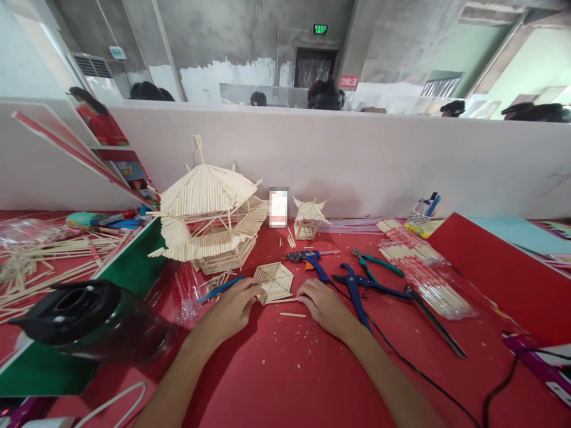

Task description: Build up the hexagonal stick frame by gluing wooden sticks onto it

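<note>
A flat hexagon of glued wooden sticks [273, 282] lies on the red table [285, 368]. My left hand [234, 306] touches its near left edge with the fingertips. My right hand [323, 304] rests just right of it, fingers curled on a thin loose stick [282, 301] at the hexagon's near edge. Another short stick [293, 314] lies between my hands. Behind the hexagon stands a large stick pavilion [207, 217] and a small stick pavilion [307, 219].
A blue glue gun [310, 260] with black cord, blue cutters [357, 288] and green pliers [372, 263] lie right of my hand. Bagged chopsticks [423, 270] sit further right. Loose sticks [49, 261], a green board and a black-lidded jug [89, 321] are at left. A white partition stands behind.
</note>
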`<state>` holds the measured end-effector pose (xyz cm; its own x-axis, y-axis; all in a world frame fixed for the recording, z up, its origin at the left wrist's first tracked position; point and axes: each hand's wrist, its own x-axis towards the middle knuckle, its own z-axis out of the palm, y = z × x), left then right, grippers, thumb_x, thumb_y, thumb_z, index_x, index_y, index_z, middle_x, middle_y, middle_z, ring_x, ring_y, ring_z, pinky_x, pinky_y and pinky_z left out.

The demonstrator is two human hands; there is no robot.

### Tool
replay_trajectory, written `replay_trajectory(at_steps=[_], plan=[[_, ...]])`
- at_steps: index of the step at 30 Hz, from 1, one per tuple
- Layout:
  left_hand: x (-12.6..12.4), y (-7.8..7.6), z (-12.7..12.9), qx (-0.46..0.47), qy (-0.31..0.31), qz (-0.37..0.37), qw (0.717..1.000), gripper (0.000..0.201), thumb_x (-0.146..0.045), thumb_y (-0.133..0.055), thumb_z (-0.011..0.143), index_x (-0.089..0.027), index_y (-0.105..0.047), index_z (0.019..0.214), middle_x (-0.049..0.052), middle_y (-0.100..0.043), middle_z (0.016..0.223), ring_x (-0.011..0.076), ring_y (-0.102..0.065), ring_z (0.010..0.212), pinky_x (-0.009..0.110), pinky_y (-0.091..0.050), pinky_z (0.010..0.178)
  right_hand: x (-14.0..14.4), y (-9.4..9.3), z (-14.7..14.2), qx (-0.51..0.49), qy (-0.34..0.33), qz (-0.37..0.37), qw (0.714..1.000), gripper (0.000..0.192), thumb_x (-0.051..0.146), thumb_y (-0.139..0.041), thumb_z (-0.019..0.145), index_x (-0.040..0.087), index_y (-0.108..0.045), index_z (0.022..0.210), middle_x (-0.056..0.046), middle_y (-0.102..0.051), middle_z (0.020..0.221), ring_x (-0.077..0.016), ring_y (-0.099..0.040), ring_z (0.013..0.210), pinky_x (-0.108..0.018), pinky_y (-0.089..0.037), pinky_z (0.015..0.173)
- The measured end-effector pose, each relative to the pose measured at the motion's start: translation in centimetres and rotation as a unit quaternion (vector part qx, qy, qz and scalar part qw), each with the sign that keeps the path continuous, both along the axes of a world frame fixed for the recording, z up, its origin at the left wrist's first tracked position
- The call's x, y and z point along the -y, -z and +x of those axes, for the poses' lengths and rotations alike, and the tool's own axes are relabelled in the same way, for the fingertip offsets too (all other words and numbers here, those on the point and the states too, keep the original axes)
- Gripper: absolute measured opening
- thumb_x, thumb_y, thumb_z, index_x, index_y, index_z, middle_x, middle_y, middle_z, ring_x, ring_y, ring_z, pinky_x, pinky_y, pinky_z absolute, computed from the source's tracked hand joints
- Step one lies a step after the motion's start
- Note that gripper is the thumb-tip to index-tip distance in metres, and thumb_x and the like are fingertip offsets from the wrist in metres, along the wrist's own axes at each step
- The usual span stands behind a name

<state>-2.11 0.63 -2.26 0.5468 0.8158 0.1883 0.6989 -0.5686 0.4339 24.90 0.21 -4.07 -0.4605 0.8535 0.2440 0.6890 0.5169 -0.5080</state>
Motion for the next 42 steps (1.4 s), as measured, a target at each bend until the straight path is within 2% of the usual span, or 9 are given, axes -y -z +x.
replay_trajectory(at_steps=[5,10,19,28,35,42], plan=[[0.2,-0.7,0.4,0.007,0.001,-0.016,1.0,0.028,-0.01,-0.042,0.093,-0.023,-0.064,0.105,0.006,-0.061,0.121,0.02,-0.057,0.112,0.035,-0.047,0.099,-0.1,-0.1,-0.2,0.005,-0.002,0.011,1.0,0.015,0.013,-0.054,0.096,0.018,-0.065,0.088,-0.006,-0.065,0.091,-0.0219,-0.057,0.09,-0.034,-0.047,0.082],[0.6,-1.2,1.0,-0.016,-0.012,-0.024,1.0,0.011,-0.021,-0.055,0.091,-0.022,-0.061,0.1,0.007,-0.059,0.12,0.0236,-0.055,0.113,0.038,-0.047,0.097,-0.2,0.1,-0.6,0.003,0.0,0.019,1.0,0.016,0.013,-0.053,0.096,0.018,-0.064,0.086,-0.007,-0.065,0.089,-0.0221,-0.057,0.087,-0.034,-0.047,0.08],[1.0,-0.7,2.2,-0.074,-0.031,0.02,0.997,0.02,-0.012,-0.048,0.088,-0.022,-0.055,0.105,0.008,-0.058,0.119,0.0268,-0.052,0.113,0.041,-0.048,0.092,-0.1,0.3,-0.4,-0.018,-0.008,0.016,1.0,0.018,0.013,-0.05,0.097,0.019,-0.063,0.087,-0.006,-0.065,0.089,-0.0221,-0.057,0.087,-0.035,-0.046,0.08],[1.2,-1.2,1.8,-0.086,-0.017,0.006,0.996,0.031,-0.005,-0.045,0.083,-0.022,-0.052,0.107,0.009,-0.055,0.121,0.0267,-0.05,0.117,0.041,-0.048,0.093,-0.1,0.5,-0.5,-0.012,0.002,0.02,1.0,0.018,0.014,-0.051,0.098,0.019,-0.063,0.086,-0.006,-0.065,0.089,-0.0217,-0.055,0.086,-0.034,-0.045,0.079],[0.9,-0.4,2.1,-0.077,-0.025,0.022,0.997,0.015,-0.016,-0.046,0.092,-0.022,-0.053,0.104,0.008,-0.057,0.116,0.0264,-0.052,0.112,0.043,-0.048,0.093,-0.1,0.7,-0.7,-0.005,0.016,0.018,1.0,0.017,0.013,-0.052,0.097,0.019,-0.063,0.085,-0.006,-0.065,0.088,-0.0214,-0.055,0.085,-0.034,-0.044,0.079],[0.9,-0.4,2.4,-0.086,-0.037,0.031,0.995,0.015,-0.019,-0.044,0.093,-0.022,-0.055,0.102,0.009,-0.058,0.114,0.0259,-0.053,0.11,0.04,-0.049,0.09,0.0,0.4,-0.7,-0.03,0.016,0.012,0.999,0.016,0.013,-0.054,0.096,0.019,-0.063,0.085,-0.005,-0.065,0.089,-0.0207,-0.057,0.086,-0.033,-0.045,0.079]])
